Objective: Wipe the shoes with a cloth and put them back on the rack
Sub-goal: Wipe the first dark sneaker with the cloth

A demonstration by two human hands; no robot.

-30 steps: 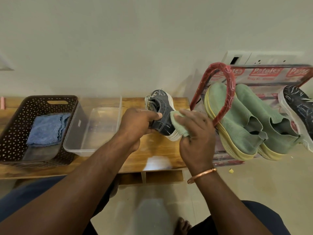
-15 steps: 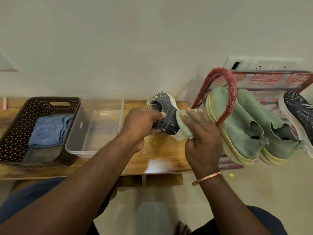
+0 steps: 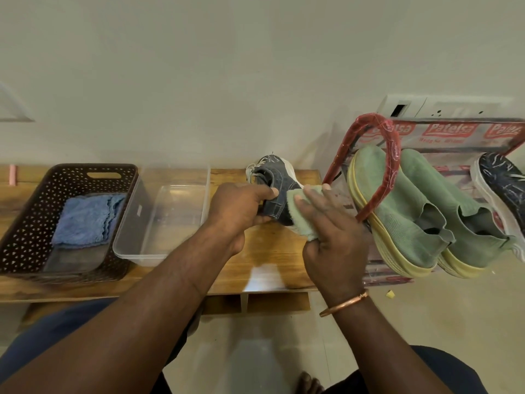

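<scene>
My left hand [image 3: 237,207] grips a dark blue denim sneaker [image 3: 275,177] with a white sole, held above the wooden bench [image 3: 264,260]. My right hand [image 3: 331,234] presses a light green cloth [image 3: 298,214] flat against the sneaker's side. The shoe rack [image 3: 392,143], wrapped in red plastic, stands at the right. It holds a pair of green slip-on shoes [image 3: 420,206] with yellow soles and the matching dark sneaker [image 3: 502,183] at the far right edge.
A dark perforated basket [image 3: 34,217] with a folded blue cloth [image 3: 85,220] sits on the bench at left. Beside it stands a clear plastic tub [image 3: 167,223]. A wall with a white socket plate [image 3: 443,108] is behind the rack.
My right hand has slid the green cloth along the sneaker's side, fingers now spread flatter. The left hand keeps its hold on the shoe. The view has shifted slightly.
</scene>
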